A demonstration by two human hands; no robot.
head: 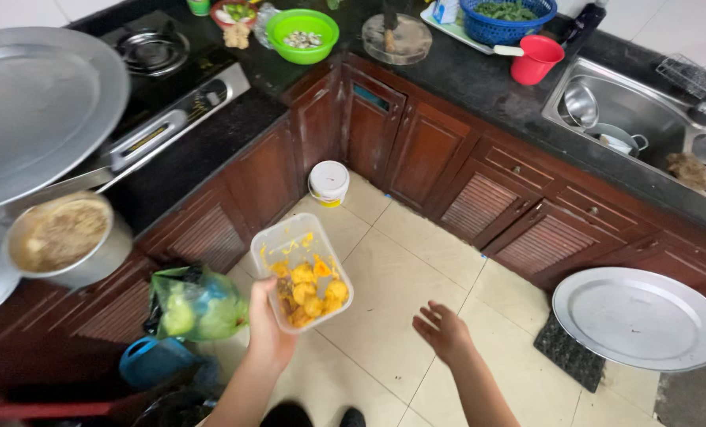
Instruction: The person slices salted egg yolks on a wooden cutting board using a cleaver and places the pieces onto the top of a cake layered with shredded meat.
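My left hand (268, 332) grips the near edge of a clear rectangular plastic container (299, 269), held above the tiled floor. Yellow-orange food pieces (309, 292) lie heaped at the container's near end. My right hand (445, 330) hangs free to the right of it, fingers spread, holding nothing. A steel pot (68, 241) of brownish food stands on the counter to the left of the container.
A large round metal tray (37, 103) rests by the gas stove (159, 55). Another round tray (639, 318) leans at the right cabinets. A white bucket (328, 183) sits in the floor corner. A green bag (197, 304) hangs lower left. Bowls, a blue basket (508, 17), a red cup (536, 58) and the sink (645, 111) line the counter.
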